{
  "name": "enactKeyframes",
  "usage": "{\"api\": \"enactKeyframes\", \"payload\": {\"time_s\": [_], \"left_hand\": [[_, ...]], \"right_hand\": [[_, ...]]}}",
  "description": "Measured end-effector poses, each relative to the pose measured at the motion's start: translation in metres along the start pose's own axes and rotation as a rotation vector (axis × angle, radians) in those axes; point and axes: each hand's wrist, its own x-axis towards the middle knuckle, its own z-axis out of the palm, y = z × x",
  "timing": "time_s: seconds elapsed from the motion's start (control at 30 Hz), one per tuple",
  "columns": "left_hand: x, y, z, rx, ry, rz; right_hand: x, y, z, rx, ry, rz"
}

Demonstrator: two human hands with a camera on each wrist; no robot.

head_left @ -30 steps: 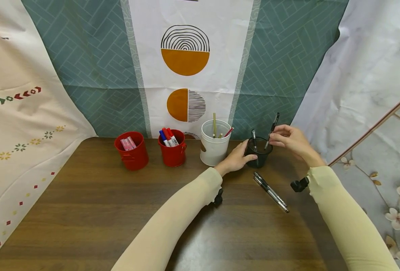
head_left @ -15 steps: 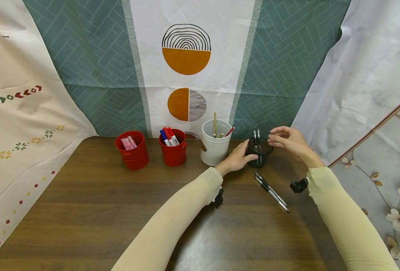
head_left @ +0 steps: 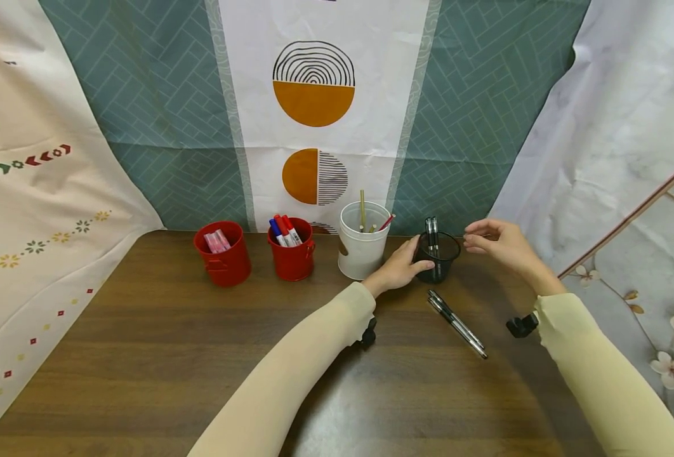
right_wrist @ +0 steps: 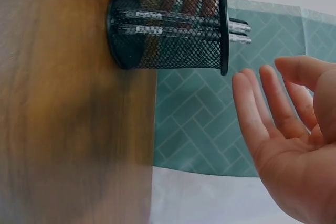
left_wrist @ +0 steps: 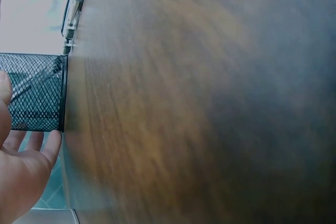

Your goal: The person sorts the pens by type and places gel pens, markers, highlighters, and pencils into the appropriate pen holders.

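A black mesh pen holder [head_left: 438, 270] stands upright at the back right of the table with two dark pens [head_left: 431, 235] leaning in it. My left hand [head_left: 398, 265] holds it from the left, thumb in front and fingers behind, as the left wrist view also shows the hand [left_wrist: 23, 171] around the mesh. Just right of the rim, my right hand [head_left: 502, 244] is apart from the holder and has nothing in it; in the right wrist view its fingers [right_wrist: 278, 100] are loosely bent. More dark pens [head_left: 457, 324] lie side by side on the table in front.
A white bucket [head_left: 362, 251] with several thin sticks stands left of the holder. Further left are a red bucket [head_left: 292, 257] of markers and another red bucket [head_left: 225, 263] with pink-and-white items. Patterned cloth [head_left: 457, 127] hangs behind the table [head_left: 200, 355].
A pen that my right hand pinched over the holder has dropped in beside the other pen. The right hand has let go and drawn back rightward. My left hand has stayed put.
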Motion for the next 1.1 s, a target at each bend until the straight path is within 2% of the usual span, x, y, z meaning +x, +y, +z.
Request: {"api": "enactKeyframes", "payload": {"time_s": [0.13,0.3,0.47,0.57,0.73,1.1], "left_hand": [[0.0,0.0,-0.001,0.002,0.006,-0.005],[-0.001,0.001,-0.001,0.003,0.001,-0.001],[-0.002,0.001,-0.001,0.003,0.001,-0.021],[-0.002,0.001,-0.001,-0.004,0.006,-0.023],[-0.001,0.002,-0.001,-0.006,0.008,-0.017],[-0.002,0.001,0.0,-0.004,-0.008,-0.041]], "right_hand": [[-0.01,-0.002,0.0,-0.125,-0.023,-0.031],[-0.025,-0.002,0.0,-0.214,-0.049,-0.06],[-0.04,-0.002,0.001,-0.419,-0.049,-0.1],[-0.048,-0.003,0.005,-0.512,-0.08,-0.119],[-0.063,-0.007,0.014,-0.585,-0.152,-0.138],[-0.084,0.001,0.033,-0.647,-0.197,-0.159]]}}
